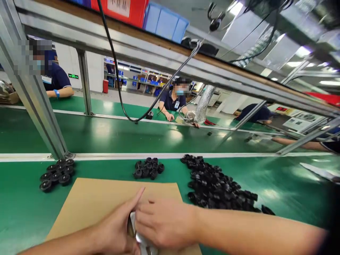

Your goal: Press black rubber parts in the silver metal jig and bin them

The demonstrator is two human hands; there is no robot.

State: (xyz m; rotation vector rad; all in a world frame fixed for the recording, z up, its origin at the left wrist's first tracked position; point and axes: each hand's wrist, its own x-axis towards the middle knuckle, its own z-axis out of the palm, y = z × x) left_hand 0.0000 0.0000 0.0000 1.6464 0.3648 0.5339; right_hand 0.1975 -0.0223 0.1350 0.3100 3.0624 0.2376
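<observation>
My left hand (119,226) and my right hand (164,221) meet over a brown cardboard sheet (90,202) on the green table. Between them they grip a small shiny silver object (138,238), mostly hidden by the fingers. My left index finger points up and forward. Three groups of small black round parts lie beyond the cardboard: a left cluster (57,173), a middle cluster (148,168), and a large heap (217,186) to the right of my right hand.
A green conveyor belt (106,132) runs behind a white rail. A metal frame post (32,92) stands at left, with a black cable (117,81) hanging from the shelf. Other people work across the belt, one at far left (53,79), one in the middle (174,101).
</observation>
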